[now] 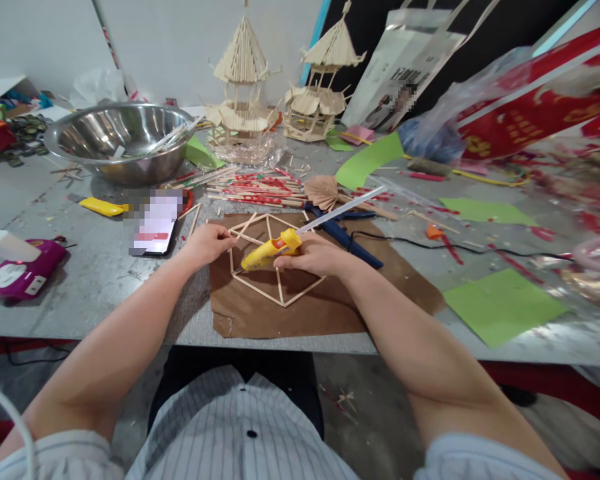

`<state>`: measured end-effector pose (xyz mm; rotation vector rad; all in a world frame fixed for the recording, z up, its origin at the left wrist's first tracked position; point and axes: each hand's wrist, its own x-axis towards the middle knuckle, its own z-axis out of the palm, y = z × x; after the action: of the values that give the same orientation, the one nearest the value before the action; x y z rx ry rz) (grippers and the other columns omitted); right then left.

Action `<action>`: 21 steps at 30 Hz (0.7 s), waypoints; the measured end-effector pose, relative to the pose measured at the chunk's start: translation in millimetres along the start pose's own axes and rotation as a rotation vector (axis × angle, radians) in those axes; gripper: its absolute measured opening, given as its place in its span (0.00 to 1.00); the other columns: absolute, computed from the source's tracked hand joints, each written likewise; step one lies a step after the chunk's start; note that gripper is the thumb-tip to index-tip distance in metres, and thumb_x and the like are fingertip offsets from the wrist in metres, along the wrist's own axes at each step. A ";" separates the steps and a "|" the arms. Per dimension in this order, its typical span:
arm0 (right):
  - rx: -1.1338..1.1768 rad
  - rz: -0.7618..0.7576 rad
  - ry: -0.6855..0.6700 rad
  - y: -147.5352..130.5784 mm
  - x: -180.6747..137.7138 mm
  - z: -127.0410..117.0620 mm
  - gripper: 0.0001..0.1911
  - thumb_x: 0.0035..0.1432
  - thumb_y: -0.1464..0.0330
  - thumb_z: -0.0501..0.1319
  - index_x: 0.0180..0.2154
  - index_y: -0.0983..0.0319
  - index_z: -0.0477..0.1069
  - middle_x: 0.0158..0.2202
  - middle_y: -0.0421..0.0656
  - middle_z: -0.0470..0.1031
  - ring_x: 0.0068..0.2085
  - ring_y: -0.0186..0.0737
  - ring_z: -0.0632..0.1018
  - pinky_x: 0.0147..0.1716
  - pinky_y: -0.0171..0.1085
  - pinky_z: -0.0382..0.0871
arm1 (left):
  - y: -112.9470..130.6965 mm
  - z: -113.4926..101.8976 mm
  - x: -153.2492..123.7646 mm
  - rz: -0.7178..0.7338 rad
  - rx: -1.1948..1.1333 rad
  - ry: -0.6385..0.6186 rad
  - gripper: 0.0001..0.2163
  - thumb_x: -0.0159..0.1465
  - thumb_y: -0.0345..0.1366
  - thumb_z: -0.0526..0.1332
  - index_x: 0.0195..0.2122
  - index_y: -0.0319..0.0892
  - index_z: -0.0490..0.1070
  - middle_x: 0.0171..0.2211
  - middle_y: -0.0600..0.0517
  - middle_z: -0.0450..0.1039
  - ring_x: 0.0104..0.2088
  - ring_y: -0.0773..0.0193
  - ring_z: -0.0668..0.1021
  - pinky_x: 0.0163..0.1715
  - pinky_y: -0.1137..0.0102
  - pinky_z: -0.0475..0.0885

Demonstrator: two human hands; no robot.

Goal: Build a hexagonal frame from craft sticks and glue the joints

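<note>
Both forearms reach in over the near table edge. The right hand (316,255) is wrapped around a yellow glue gun (270,249), nozzle aimed left at the stick hexagon frame (275,263) lying on brown paper (330,300). The left hand (206,243) pinches the frame's left sticks, fingers curled.

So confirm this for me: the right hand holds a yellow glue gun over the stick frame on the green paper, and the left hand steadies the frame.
Not quite. In the head view the stick frame lies on brown paper, not green. The rest holds: the right hand holds the yellow glue gun over it, and the left hand steadies the frame.
</note>
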<state>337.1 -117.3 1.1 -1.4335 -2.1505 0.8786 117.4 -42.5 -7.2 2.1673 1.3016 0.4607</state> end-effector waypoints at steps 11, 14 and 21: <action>0.004 0.003 -0.015 7.6 -0.1 -2.3 0.19 0.46 0.54 0.58 0.32 0.64 0.72 0.27 0.40 0.71 0.29 0.35 0.69 0.29 0.33 0.60 | -1.3 0.7 0.4 -0.008 -0.004 -0.006 0.14 0.51 0.45 0.55 0.23 0.38 0.71 0.17 0.55 0.63 0.20 0.72 0.63 0.20 0.74 0.54; 0.001 0.034 -0.015 7.8 -0.5 -2.9 0.20 0.45 0.54 0.58 0.32 0.64 0.71 0.27 0.40 0.71 0.29 0.35 0.69 0.29 0.33 0.60 | -1.0 0.6 0.3 -0.009 -0.005 -0.011 0.14 0.51 0.45 0.55 0.23 0.38 0.70 0.17 0.56 0.63 0.20 0.72 0.62 0.20 0.74 0.54; -0.001 0.023 0.004 4.5 -1.9 -6.7 0.21 0.45 0.54 0.58 0.32 0.65 0.72 0.27 0.40 0.71 0.29 0.35 0.69 0.30 0.33 0.60 | 1.1 0.0 -0.8 -0.016 0.008 -0.014 0.14 0.51 0.45 0.55 0.22 0.38 0.70 0.16 0.56 0.62 0.19 0.72 0.62 0.20 0.74 0.54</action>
<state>345.1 -116.0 2.8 -1.4619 -2.1355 0.8824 117.8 -43.6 -6.5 2.1613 1.3150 0.4336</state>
